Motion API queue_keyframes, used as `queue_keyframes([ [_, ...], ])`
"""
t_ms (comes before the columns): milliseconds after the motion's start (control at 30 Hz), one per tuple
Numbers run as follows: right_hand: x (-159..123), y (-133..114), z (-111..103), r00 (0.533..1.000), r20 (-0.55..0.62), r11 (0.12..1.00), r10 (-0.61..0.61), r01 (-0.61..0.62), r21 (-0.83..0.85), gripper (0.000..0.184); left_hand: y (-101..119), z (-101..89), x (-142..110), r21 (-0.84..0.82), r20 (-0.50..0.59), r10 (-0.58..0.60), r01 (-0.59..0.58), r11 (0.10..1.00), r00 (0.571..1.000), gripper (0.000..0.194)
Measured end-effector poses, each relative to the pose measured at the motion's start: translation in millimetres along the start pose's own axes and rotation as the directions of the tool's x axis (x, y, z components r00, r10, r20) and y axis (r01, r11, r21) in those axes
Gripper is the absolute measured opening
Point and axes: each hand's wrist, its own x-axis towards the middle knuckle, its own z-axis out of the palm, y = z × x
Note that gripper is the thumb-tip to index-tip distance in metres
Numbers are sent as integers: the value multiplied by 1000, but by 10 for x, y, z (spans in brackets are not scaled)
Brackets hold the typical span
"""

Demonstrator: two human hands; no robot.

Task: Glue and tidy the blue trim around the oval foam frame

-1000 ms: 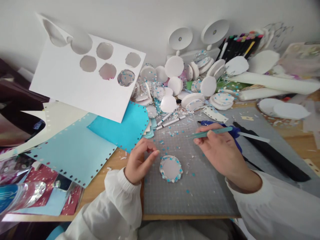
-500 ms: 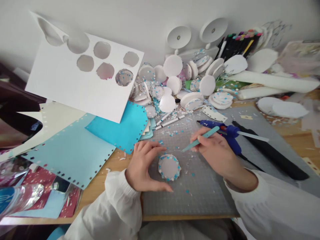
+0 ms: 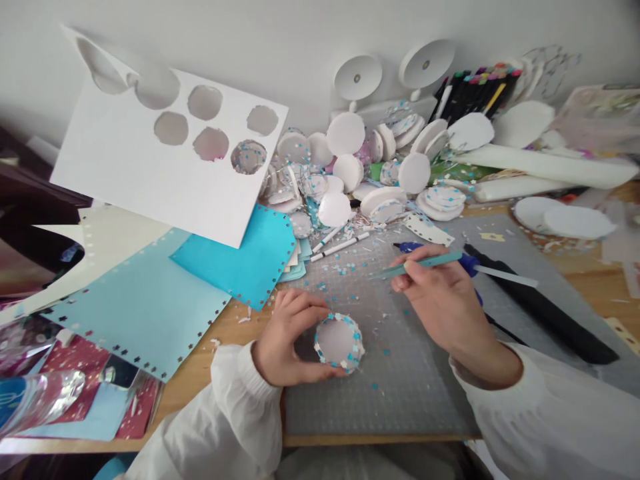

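My left hand (image 3: 295, 343) grips a round white disc (image 3: 339, 339) by its edge, thumb at the near side and fingers at the far side. Small blue and white star or flower shapes ring the disc's rim. Teal tweezers (image 3: 425, 263) are pinched in my right hand (image 3: 443, 300), their tips pointing left above the grey cutting mat (image 3: 380, 407). Loose blue and white bits (image 3: 345, 268) are scattered on the mat beyond the disc. Behind my right hand lies a blue glue gun (image 3: 467, 263) with a clear glue stick, partly hidden.
White discs (image 3: 346, 133), some trimmed with blue, are heaped at the back. A white sheet with round holes (image 3: 135, 167) leans at the left over blue paper sheets (image 3: 150, 300). Right of the glue gun lies a black strip (image 3: 555, 313). A clear bottle (image 3: 55, 393) lies at the front left.
My left hand has closed onto the disc, which is now slightly tilted. My right hand has moved a little to the right, and the tweezers lie flatter and farther from the disc.
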Motion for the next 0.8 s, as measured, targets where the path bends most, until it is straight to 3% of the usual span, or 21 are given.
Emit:
queue_keyframes([
  [133,-38,0,-17,980,-7,946,-200,192,-262,11,-5,14,10,-65,1,17,-17,998,1000,58],
  [233,-74,-8,-13,960,34,900,-278,272,-339,10,-2,13,17,-80,6,14,-13,997,1000,61],
  [800,-53,75,-53,980,19,947,-196,194,-255,11,-59,63,-9,-48,66,-27,30,998,997,91],
])
